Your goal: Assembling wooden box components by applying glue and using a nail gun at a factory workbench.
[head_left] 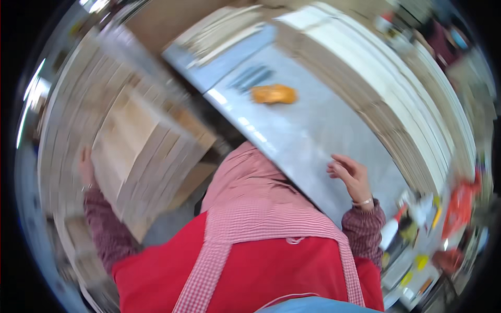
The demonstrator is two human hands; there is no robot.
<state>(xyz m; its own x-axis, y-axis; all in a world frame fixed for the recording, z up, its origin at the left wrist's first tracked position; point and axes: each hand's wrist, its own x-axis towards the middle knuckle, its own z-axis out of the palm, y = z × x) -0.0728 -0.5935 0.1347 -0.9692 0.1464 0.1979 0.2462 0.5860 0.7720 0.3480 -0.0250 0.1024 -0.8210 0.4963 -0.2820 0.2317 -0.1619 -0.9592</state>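
Cannot tell grip of left hand (87, 168) beside tan rectangular stack (125, 131); note right hand (354, 180), fingers apart, above grey worktop (313, 133) near edge.

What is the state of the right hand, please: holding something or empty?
Apparently empty: the right hand has loosely curled fingers, nothing visible between them, over the grey table.

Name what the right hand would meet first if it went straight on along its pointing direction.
Probably the orange item on the grey table, though the height of the right hand is unclear.
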